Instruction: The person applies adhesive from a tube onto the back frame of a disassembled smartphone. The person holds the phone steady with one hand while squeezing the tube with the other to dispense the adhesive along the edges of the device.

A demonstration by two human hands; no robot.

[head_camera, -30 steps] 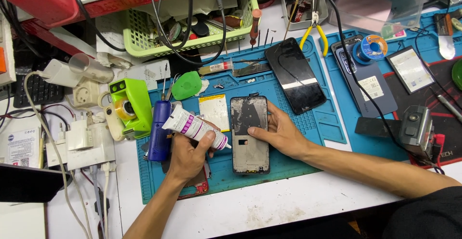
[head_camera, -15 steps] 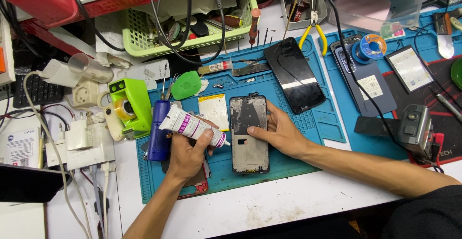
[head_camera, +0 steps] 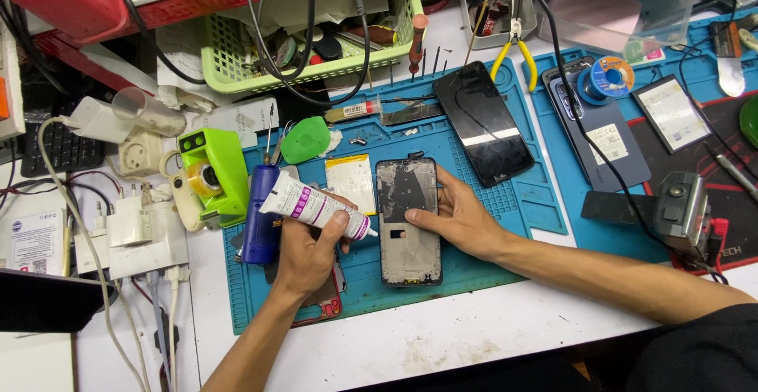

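Observation:
My left hand [head_camera: 304, 254] grips a white glue tube [head_camera: 308, 205] with purple print, its nozzle pointing right and touching the left edge of an opened phone frame [head_camera: 407, 195]. That frame lies flat on the blue work mat [head_camera: 505, 210], inner side up. My right hand [head_camera: 458, 218] rests on the frame's right edge, fingers spread over its middle and pressing it down. A yellowish battery [head_camera: 350, 180] lies just left of the frame, above the tube's nozzle.
A black phone screen [head_camera: 483, 122] lies at the mat's top right. A blue cylinder [head_camera: 259, 214], green tape dispenser [head_camera: 209, 172] and green pick [head_camera: 305, 139] sit left. A green basket [head_camera: 237, 76], yellow pliers [head_camera: 515, 54], solder spool [head_camera: 606, 80] and cables crowd the back.
The glue tube's nozzle has shifted slightly toward the frame's left edge. My right hand stays on the frame.

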